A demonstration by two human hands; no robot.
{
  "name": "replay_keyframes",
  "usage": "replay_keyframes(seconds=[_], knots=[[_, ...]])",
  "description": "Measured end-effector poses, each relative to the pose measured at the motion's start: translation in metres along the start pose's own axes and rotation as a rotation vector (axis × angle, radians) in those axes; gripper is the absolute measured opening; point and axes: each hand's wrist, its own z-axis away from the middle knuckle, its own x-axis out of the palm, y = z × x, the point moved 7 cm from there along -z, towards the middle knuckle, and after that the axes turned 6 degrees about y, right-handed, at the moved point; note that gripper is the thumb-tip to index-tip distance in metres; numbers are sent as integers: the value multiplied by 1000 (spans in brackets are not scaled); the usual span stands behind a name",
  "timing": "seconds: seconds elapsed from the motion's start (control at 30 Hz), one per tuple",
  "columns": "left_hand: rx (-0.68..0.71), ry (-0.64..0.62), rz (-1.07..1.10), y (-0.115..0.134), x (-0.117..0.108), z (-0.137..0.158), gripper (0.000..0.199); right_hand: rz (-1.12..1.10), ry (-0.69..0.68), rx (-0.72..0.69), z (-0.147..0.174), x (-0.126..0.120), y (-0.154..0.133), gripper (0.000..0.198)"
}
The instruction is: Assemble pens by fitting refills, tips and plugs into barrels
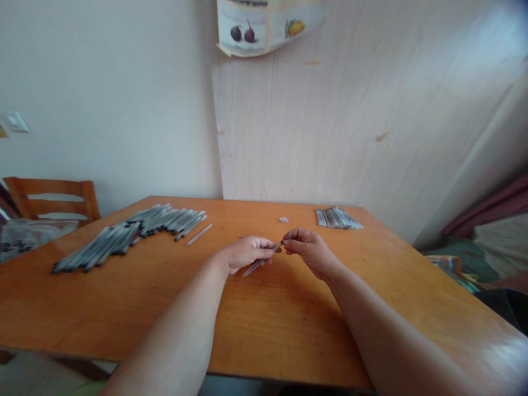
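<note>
My left hand (252,254) pinches a slim pen (256,266) with a clear barrel, held at a slant above the table. The pen's lower left end sticks out under my fingers. At its dark upper right end, the fingertips of my right hand (306,247) are closed on the tip. Both hands are close together over the middle of the wooden table (280,319). Left of them, a single clear tube (198,235) lies on the wood. Behind the hands sit a few small whitish pieces (283,219), too small to name.
A large spread of similar pens (160,221) with dark ends covers the table's left side. A smaller, neater row of pens (338,217) lies at the back right. A wooden chair (58,198) stands beyond the left edge. The wall (284,137) rises behind the table.
</note>
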Motion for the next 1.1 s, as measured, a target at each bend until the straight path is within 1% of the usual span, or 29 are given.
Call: replay_keyframes(seconds=[0.5, 0.63, 0.8, 0.97, 1.1], knots=[[-1, -2, 17, 0, 1, 0, 33, 19, -42, 6, 2, 3, 0, 15], [0, -13, 15, 0, 1, 0, 31, -59, -59, 31, 3, 5, -2, 19], [11, -12, 18, 1, 1, 0, 28, -127, -72, 102, 5, 6, 2, 23], [27, -4, 12, 1, 1, 0, 24, -102, -99, 105, 3, 6, 5, 24], [18, 5, 10, 0, 1, 0, 26, -65, -100, 87, 3, 5, 4, 23]])
